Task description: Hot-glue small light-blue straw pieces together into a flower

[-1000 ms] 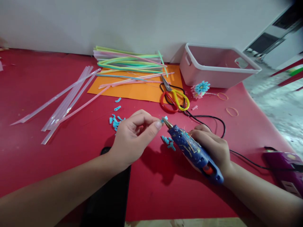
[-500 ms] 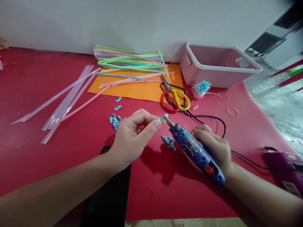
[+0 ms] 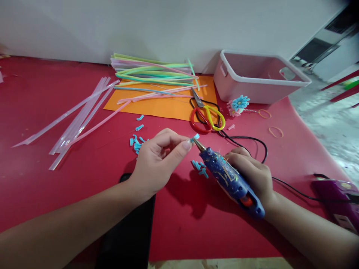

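Observation:
Between thumb and fingertip, my left hand (image 3: 157,160) pinches a small light-blue piece (image 3: 196,136). My right hand (image 3: 252,173) is wrapped round a blue glue gun (image 3: 230,179) smeared with dried glue. The gun's metal nozzle (image 3: 199,145) points up and left, its tip at the blue piece beside my left fingertips. Cut blue pieces (image 3: 137,144) lie in a pile left of my left hand, and several more (image 3: 202,170) lie below the nozzle.
Red-and-yellow-handled scissors (image 3: 208,117) rest partly on an orange sheet (image 3: 157,108) with coloured straws (image 3: 154,71). Clear straws (image 3: 81,116) lie left. A pink basket (image 3: 260,86), blue flower (image 3: 240,102), black cord (image 3: 294,194), purple power strip (image 3: 335,198) and black phone-like slab (image 3: 126,235) surround my hands.
The glue gun and my right hand have shifted slightly left, and the nozzle tip is now nearer my left fingertips. My left hand has barely moved.

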Available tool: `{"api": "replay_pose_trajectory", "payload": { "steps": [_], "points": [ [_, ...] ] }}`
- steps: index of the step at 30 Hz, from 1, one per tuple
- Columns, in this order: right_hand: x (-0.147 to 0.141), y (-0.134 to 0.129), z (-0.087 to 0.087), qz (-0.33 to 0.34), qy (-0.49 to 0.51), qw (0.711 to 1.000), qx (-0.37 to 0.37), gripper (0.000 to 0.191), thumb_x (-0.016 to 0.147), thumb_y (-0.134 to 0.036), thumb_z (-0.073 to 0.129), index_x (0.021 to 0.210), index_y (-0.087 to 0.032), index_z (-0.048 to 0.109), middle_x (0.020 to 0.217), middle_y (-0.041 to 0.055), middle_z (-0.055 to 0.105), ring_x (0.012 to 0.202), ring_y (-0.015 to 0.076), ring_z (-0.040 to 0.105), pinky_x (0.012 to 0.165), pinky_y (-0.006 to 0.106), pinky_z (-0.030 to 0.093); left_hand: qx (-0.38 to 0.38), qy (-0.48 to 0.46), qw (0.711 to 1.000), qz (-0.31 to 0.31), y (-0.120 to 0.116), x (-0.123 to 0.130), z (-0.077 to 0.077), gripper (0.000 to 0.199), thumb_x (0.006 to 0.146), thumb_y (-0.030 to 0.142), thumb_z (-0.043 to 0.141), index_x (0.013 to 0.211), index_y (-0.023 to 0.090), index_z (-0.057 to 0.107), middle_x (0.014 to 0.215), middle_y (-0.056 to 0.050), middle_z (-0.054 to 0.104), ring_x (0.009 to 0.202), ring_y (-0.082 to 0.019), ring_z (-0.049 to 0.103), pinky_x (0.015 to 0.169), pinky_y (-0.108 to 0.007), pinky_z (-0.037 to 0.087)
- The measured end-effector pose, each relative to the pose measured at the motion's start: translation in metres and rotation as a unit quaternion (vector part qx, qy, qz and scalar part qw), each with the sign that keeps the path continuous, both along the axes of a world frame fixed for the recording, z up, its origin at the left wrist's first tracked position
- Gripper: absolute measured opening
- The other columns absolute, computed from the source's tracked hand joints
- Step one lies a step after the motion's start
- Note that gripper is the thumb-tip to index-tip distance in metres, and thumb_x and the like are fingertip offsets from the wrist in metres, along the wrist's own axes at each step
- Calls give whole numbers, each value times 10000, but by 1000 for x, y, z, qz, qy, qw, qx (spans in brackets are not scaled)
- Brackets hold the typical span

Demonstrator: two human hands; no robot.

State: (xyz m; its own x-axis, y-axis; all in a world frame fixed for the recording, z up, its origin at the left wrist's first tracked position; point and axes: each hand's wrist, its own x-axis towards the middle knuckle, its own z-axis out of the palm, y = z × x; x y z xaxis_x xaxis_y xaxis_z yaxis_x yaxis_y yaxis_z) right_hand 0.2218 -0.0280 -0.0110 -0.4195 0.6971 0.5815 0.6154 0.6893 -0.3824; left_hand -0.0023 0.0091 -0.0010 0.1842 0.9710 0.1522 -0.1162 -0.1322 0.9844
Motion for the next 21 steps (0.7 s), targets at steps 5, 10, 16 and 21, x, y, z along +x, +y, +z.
{"api": "replay_pose_trajectory", "payload": {
  "steps": [5, 10, 16, 21],
  "points": [
    [1, -2, -1, -2, 15, 1000, -1, 76, 926, -159, 548, 909, -233, 543, 658, -33, 590, 541, 138, 507, 631, 318, 442, 5, -1, 1000, 1, 0, 1, 0, 128, 887, 239, 708, 763, 218, 731, 739, 21, 583, 590, -90, 451, 574, -249, 412],
    [3, -2, -4, -18, 23, 1000, 1, 104, 874, -144, 587, 906, -239, 562, 649, -29, 569, 549, 152, 497, 591, 309, 434, 3, 8, 1000, 2, -1, 0, 0, 183, 891, 256, 706, 713, 214, 701, 739, 15, 574, 597, -96, 440, 587, -252, 418],
    [0, 0, 0, -7, 13, 1000, 2, 129, 904, -118, 535, 906, -246, 541, 633, -34, 566, 508, 147, 487, 585, 322, 425, 5, 11, 1000, 6, 0, 0, 0, 176, 888, 261, 703, 719, 215, 701, 717, 17, 553, 597, -101, 429, 585, -252, 418],
    [0, -1, -1, 4, 14, 1000, -3, 102, 954, -143, 511, 922, -238, 529, 653, -39, 568, 514, 133, 495, 619, 330, 426, 0, 9, 1000, 7, 0, 0, 1, 183, 889, 272, 705, 715, 215, 706, 719, 21, 556, 593, -97, 433, 582, -257, 407]
  ]
}}
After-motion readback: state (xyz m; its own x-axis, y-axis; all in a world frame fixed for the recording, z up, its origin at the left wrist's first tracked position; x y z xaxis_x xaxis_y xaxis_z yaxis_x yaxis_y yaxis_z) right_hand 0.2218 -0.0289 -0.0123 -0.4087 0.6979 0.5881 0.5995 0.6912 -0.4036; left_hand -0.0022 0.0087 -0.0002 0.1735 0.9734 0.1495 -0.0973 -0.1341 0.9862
